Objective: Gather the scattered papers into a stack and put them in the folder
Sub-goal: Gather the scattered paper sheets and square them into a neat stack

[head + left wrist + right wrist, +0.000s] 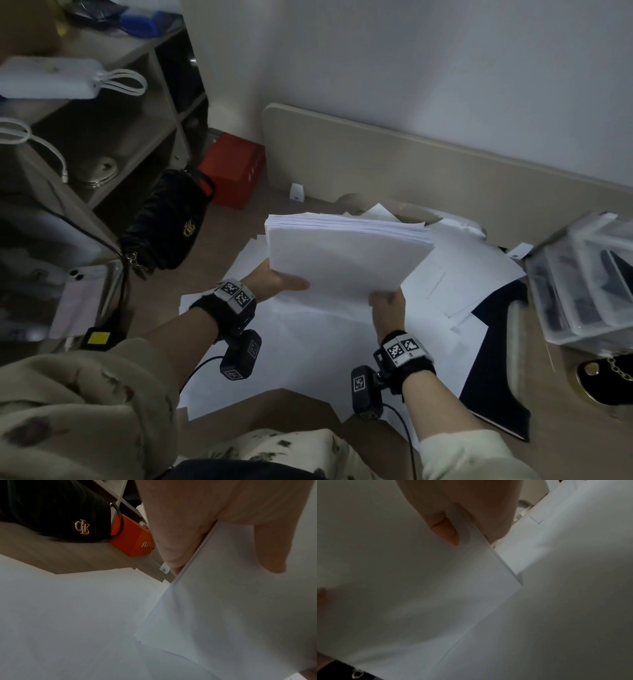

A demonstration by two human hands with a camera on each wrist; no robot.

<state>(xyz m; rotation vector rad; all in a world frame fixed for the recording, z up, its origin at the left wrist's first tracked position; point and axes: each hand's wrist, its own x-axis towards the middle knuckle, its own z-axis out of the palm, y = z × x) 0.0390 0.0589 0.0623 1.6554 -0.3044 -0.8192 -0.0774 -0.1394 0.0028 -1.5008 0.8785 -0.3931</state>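
A thick stack of white papers [346, 255] is held up above the desk, tilted toward me. My left hand [281, 279] grips its left edge, thumb on top and fingers beneath; the left wrist view shows the same left hand [214, 524] clamped on the stack [240, 608]. My right hand [388, 301] pinches the near right corner, and the right wrist view shows this right hand [462, 524] with its thumb pressed on the stack [402, 588]. More loose white sheets [308, 349] lie spread on the desk below. A dark folder [496, 370] lies partly under them at the right.
A black handbag [168, 222] and an orange box [233, 168] sit at the left by a shelf unit [113, 113]. A clear plastic organiser [585, 277] stands at the right, with a dark round object on a chain [606, 380] in front. A low beige back panel [411, 161] bounds the desk.
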